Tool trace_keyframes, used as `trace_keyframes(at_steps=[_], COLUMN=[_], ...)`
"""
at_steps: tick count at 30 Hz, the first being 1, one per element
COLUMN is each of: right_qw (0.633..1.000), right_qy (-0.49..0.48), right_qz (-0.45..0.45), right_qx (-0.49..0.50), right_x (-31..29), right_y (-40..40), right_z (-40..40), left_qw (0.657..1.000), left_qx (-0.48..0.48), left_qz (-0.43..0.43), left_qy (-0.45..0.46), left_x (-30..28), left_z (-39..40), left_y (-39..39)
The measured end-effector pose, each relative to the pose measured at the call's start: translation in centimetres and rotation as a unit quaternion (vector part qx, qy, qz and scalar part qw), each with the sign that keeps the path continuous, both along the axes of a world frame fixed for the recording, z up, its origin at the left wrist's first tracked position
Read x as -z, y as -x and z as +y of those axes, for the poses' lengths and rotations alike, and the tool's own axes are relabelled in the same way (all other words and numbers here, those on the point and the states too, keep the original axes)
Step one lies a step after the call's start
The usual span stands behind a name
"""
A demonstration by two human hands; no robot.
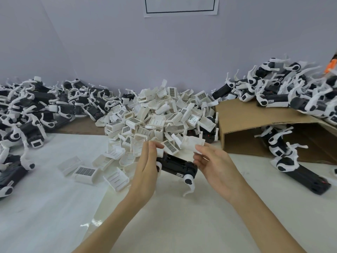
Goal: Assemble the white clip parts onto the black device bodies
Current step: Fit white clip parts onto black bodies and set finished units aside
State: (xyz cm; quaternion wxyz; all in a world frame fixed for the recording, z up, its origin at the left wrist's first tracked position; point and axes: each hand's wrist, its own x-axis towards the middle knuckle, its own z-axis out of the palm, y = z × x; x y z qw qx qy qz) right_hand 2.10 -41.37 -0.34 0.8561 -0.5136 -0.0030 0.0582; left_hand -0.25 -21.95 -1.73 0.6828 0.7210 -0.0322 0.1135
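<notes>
At frame center, our left hand (145,167) grips a black body (177,166); our right hand (215,165) pinches a white clip (191,142) just above it.

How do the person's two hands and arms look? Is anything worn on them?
Both arms are bare up to the picture's lower edge: no sleeves show. The left hand and the right hand carry no gloves, rings, watch or wristband. Nails are short and unpainted.

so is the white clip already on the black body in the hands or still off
Still off: the right hand pinches the white clip just above the black body, which the left hand holds.
</notes>
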Motion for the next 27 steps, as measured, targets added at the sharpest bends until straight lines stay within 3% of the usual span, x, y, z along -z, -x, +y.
trace_keyframes(at_steps=[4, 11, 12, 14, 17, 21, 23, 27], right_qw=[0.998, 0.997, 0.996, 0.971, 0.862, 0.758, 0.747, 0.766], right_qy=[-0.045, -0.053, -0.01, 0.173, 0.412, 0.575, 0.591, 0.569], right_qz=[0.032, -0.003, -0.024, -0.12, -0.266, -0.295, -0.295, -0.299], right_qx=[0.023, 0.057, 0.08, 0.118, 0.132, 0.09, 0.079, 0.029], right_x=[-0.3, -1.0, -1.0, -0.5, 0.4, 1.2, 1.4, 1.3], right_y=[0.2, 0.9, 1.0, 1.1, 1.4, 1.4, 1.7, 2.1], right_z=[0.1, 0.7, 0.9, 1.0, 1.0, 1.6, 1.7, 1.9], left_qw=[1.0, 0.999, 0.999, 0.998, 0.995, 0.995, 0.996, 0.997], left_qx=[-0.009, -0.002, 0.007, 0.032, 0.064, 0.072, 0.064, 0.05], left_qz=[0.029, 0.047, 0.046, 0.032, -0.011, -0.023, -0.017, -0.013], left_qy=[-0.004, -0.018, -0.023, -0.048, -0.078, -0.057, -0.054, -0.06], left_x=[0.1, -0.2, -0.3, -0.3, -0.4, -0.3, 0.0, 0.1], left_z=[0.2, 0.2, 0.2, 0.2, -0.2, -0.3, -0.1, 0.1], left_y=[-0.2, -0.2, -0.2, 0.1, 0.5, 0.4, 0.2, 0.1])
